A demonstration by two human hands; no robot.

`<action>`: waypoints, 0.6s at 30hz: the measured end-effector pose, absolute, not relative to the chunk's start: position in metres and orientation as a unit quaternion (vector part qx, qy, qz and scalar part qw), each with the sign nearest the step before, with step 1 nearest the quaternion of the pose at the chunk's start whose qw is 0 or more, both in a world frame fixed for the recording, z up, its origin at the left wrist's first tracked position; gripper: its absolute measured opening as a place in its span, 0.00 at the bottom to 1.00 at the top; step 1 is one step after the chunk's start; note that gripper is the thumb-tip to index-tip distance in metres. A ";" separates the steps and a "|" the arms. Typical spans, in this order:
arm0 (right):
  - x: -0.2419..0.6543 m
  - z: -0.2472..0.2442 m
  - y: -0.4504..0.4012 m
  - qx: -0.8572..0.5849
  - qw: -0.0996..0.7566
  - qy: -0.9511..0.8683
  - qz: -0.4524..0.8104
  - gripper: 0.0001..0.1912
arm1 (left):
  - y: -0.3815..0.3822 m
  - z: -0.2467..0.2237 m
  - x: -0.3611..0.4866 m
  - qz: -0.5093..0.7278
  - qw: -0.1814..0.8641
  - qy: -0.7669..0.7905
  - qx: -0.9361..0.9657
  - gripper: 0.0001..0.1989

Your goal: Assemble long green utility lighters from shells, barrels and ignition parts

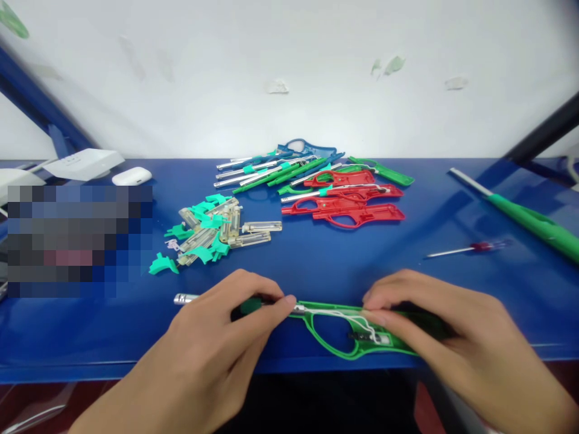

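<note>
Between my hands, near the table's front edge, lies an opened green gas lighter half. A white wire runs along inside it, from the metal barrel to a small black and white part behind the trigger loop. My left hand pinches the lighter where the metal barrel meets the green body; the barrel tip sticks out past the knuckles. My right hand grips the handle end, thumb and fingertips at the upper edge by the wire. That hand hides most of the handle's far end.
Clear fuel tanks and teal triggers lie in a pile at centre left. Behind are red shells and blue and green lighter parts. A screwdriver and a whole green lighter lie right; a white case left.
</note>
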State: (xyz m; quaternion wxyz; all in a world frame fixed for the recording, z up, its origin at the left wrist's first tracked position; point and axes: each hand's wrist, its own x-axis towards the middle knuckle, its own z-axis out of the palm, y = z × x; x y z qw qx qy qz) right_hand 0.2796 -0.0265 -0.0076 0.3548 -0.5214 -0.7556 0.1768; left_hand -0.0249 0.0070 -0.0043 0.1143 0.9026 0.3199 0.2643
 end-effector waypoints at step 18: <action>0.278 -0.007 -0.026 -0.522 0.347 -0.759 0.176 0.07 | 0.005 -0.007 -0.017 0.235 0.023 0.289 0.928 0.32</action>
